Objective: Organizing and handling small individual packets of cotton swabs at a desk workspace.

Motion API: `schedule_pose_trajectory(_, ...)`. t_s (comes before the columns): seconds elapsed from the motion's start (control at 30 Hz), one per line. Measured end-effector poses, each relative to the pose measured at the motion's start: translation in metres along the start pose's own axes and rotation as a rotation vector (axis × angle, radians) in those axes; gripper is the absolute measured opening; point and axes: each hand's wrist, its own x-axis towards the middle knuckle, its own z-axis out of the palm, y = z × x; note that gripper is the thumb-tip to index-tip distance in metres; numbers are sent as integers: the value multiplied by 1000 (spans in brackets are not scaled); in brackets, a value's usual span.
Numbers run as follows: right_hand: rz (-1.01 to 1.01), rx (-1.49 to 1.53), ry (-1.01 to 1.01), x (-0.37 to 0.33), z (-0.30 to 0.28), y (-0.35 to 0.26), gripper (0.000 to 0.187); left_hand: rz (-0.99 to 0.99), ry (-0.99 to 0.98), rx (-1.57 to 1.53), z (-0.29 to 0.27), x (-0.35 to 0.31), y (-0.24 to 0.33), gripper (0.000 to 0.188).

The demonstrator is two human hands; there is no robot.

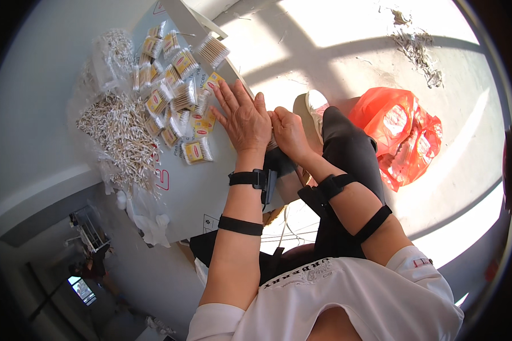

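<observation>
My left hand point(246, 122) lies flat at the table's right edge, its fingers stretched out and apart beside a yellow label card point(213, 81). Close against its thumb side, my right hand point(290, 135) is closed, fingers curled in; whatever it grips is hidden. To the left of my hands lie several clear packets of cotton swabs point(183, 95) with yellow labels, heaped together. The nearest packet point(197, 151) sits a little apart from them. Farther left, loose cotton swabs point(119, 133) spill in a big pile out of a clear plastic bag point(103, 62).
The light table point(182, 196) has printed lettering. On the sunlit floor to the right stands an open red plastic bag point(375, 108) with wrappers inside. Beyond it lies a scattered heap of swab-like bits point(418, 54). My legs point(350, 142) are beside the table's edge.
</observation>
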Motion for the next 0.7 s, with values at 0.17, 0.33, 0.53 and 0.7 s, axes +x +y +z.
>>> schedule_pose_trajectory(0.17, 17, 24, 62, 6, 7, 3, 28, 11, 294, -511, -15, -1, -33, 46)
schedule_pose_trajectory(0.33, 11, 21, 70, 6, 3, 5, 28, 27, 256, -175, -24, -6, -42, 42)
schedule_pose_trajectory(0.53, 38, 16, 48, 6, 2, -1, 30, 35, 137, -173, -12, -18, -21, 43)
schedule_pose_trajectory(0.7, 37, 260, 51, 14, -7, -4, 31, -78, 36, -812, -28, -20, -40, 35)
